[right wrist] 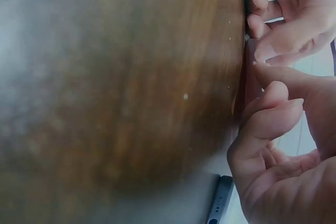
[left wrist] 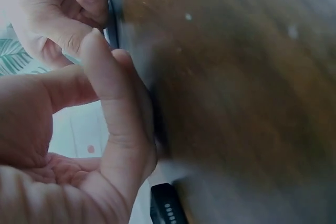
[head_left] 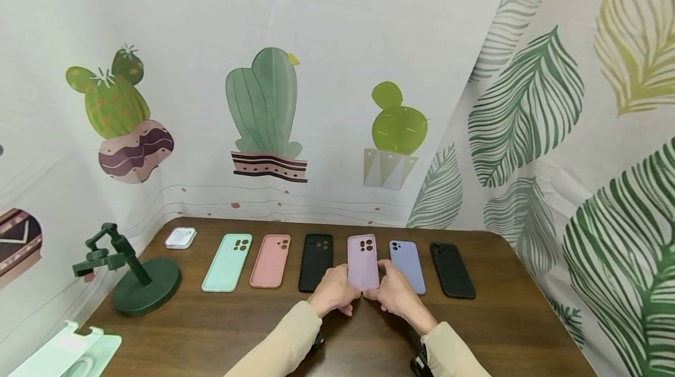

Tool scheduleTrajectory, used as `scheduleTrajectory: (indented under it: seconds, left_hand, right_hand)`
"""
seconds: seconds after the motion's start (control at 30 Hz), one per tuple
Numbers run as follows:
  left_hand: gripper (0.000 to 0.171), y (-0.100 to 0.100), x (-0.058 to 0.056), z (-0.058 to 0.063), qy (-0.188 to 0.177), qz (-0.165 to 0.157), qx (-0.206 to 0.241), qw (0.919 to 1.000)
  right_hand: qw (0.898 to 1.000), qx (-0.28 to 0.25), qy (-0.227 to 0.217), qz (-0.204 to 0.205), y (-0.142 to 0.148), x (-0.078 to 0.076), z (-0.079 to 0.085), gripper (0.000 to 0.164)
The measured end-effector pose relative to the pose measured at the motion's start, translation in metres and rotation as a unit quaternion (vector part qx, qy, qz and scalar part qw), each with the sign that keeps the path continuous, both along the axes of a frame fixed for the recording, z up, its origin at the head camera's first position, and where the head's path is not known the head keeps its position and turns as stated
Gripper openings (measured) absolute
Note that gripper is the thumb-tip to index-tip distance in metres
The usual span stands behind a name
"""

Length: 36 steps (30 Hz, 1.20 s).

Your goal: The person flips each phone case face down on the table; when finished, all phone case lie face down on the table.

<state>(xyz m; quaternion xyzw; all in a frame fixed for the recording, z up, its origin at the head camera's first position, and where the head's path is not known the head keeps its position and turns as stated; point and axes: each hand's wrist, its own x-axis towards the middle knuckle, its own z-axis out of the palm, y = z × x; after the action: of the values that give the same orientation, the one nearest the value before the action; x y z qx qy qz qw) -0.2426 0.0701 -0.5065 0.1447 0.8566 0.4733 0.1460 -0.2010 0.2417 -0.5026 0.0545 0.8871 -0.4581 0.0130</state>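
A lilac phone case (head_left: pixel 362 265) lies on the wooden table, its camera cutouts toward the back. My left hand (head_left: pixel 334 290) grips its lower left side, and my right hand (head_left: pixel 394 292) holds the lower right side. The thumbs come close together at the near edge. In the right wrist view a thin strip of the case (right wrist: pixel 253 74) shows beside the fingers; the rest is hidden. A black case (head_left: pixel 315 262) lies just left of my left hand, while a periwinkle blue case (head_left: pixel 408 265) is partly covered by my right hand.
Further left in the row lie a pink case (head_left: pixel 270 261) and a mint case (head_left: pixel 227 262); a black case (head_left: pixel 452 270) ends it at right. A white earphone box (head_left: pixel 181 238), a dark green stand (head_left: pixel 146 286) and a pale green holder (head_left: pixel 79 350) occupy the left side.
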Motion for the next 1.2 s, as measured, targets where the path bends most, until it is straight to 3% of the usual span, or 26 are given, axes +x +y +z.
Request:
scheduleTrajectory:
  seconds: [0.1, 0.33, 0.57, 0.67, 0.87, 1.2]
  left_hand:
    - [0.018, 0.000, 0.006, 0.007, -0.007, 0.004, -0.005, 1.0000]
    - [0.061, 0.008, 0.004, 0.005, -0.027, 0.037, 0.002, 0.9990]
    - [0.080, 0.015, 0.001, 0.004, -0.027, 0.047, -0.001, 0.9985]
    - [0.074, 0.014, 0.001, 0.007, -0.034, 0.033, 0.015, 0.9988]
    - [0.056, 0.008, 0.003, 0.014, -0.087, 0.000, 0.056, 0.9946]
    - [0.047, -0.001, 0.003, 0.018, -0.110, -0.005, 0.079, 0.9907]
  right_hand:
    - [1.000, 0.000, 0.019, -0.001, 0.000, 0.001, 0.000, 0.084]
    - [0.999, 0.001, 0.039, -0.003, -0.003, 0.007, 0.005, 0.085]
    - [0.998, -0.006, 0.055, 0.025, -0.009, 0.013, 0.011, 0.091]
    - [0.998, -0.001, 0.060, 0.036, -0.010, 0.016, 0.013, 0.091]
    - [0.998, -0.014, 0.050, 0.041, -0.006, 0.018, 0.014, 0.090]
    - [0.997, 0.000, 0.017, 0.070, -0.002, 0.007, 0.003, 0.086]
